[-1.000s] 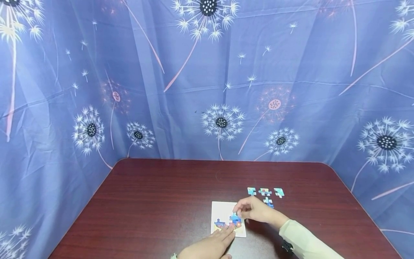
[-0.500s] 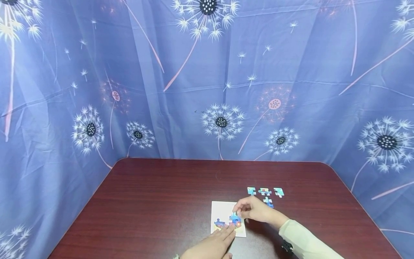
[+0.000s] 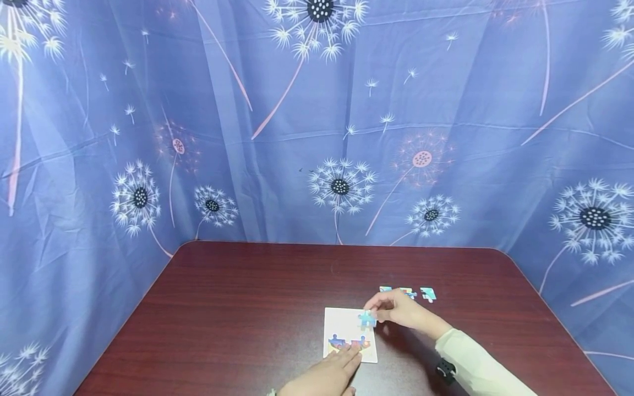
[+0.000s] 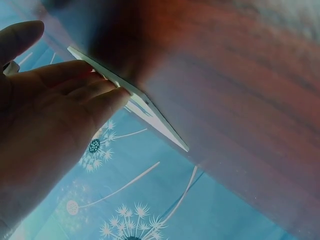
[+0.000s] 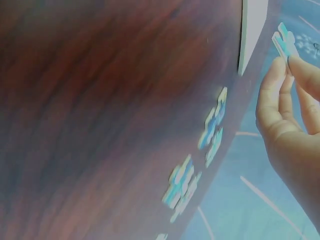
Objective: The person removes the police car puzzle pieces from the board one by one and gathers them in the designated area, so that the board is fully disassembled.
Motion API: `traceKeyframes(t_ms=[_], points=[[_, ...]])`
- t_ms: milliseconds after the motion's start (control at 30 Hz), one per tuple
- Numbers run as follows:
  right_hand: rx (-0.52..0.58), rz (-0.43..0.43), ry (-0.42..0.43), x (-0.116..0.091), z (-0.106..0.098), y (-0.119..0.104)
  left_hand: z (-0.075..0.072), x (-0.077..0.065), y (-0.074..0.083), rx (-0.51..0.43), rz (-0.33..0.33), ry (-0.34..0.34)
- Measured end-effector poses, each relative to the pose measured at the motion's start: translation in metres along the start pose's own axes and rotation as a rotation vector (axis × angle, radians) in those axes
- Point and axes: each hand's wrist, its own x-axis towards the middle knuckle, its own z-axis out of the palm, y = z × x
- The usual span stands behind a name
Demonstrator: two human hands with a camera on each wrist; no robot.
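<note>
My left hand presses straight fingers on the lower part of a white puzzle board. Two joined-looking areas of pieces show beyond those fingertips: a purple-blue puzzle piece at left and a reddish puzzle piece at right, partly covered. Above the board's upper right, my right hand pinches a light-blue puzzle piece between thumb and fingers. The right wrist view shows this held puzzle piece raised off the table. In the left wrist view, the fingers lie on the board.
Loose puzzle pieces lie on the dark red table behind the right hand, among them a corner-like light-blue piece and a multicoloured piece. Several loose pieces show in the right wrist view. A blue dandelion curtain surrounds the table.
My right hand has lifted the light-blue puzzle piece away from the reddish piece, moving it up and slightly right. It now covers some loose pieces. The left hand stays almost still.
</note>
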Motion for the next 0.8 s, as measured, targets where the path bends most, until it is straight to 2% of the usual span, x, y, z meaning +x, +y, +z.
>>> traceKeyframes(t_ms=[167,300,500,667,800], points=[[-0.025,0.001,0.032,-0.010,-0.013,0.003,-0.001,-0.001,-0.003,0.035,0.042,0.023],[-0.052,0.052,0.077,-0.021,-0.025,0.005,0.000,-0.002,-0.005,0.080,0.076,0.048],[0.007,0.130,0.151,-0.036,-0.043,0.015,-0.001,-0.002,-0.005,0.101,0.089,0.056],[-0.019,0.160,0.211,-0.049,-0.060,0.026,-0.002,-0.001,-0.004,0.096,0.077,0.052],[-0.041,0.193,0.227,-0.061,-0.071,0.032,-0.002,-0.002,-0.004,0.093,0.080,0.054]])
